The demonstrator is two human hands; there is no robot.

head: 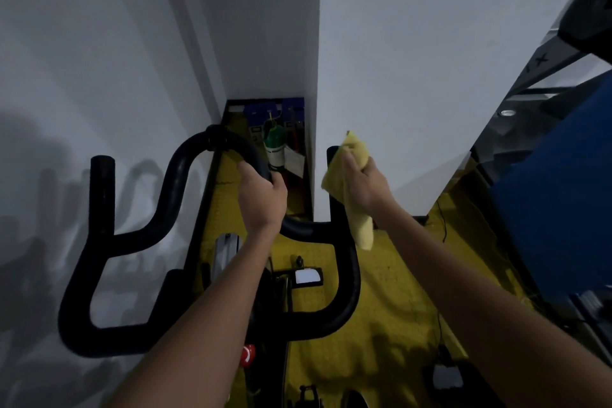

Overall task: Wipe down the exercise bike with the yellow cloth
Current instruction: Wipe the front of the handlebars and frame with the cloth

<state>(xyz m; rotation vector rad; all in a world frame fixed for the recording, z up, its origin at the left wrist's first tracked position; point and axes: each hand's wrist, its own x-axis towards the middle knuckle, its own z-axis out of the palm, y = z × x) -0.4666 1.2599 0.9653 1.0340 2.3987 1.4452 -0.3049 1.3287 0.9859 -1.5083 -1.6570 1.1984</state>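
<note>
Yellow floor (390,301) showing under bike handlebars (99,242) — L hand (261,199) curling round centre loop, R hand (362,189) gripping yellow cloth (359,156) w/ fingers closed round bar end.

Black handlebars (106,242), yellow cloth (357,175), yellow floor (397,291), white wall (397,43), green bottle (276,146).

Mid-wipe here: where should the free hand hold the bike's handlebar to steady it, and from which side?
Grip the curved centre loop of the handlebar, coming from above and the rider's side, as the left hand does now. The tube there is round and bends toward the rider, so fingers wrap it fully. That leaves the right upright horn clear for the right hand with the yellow cloth.
</note>
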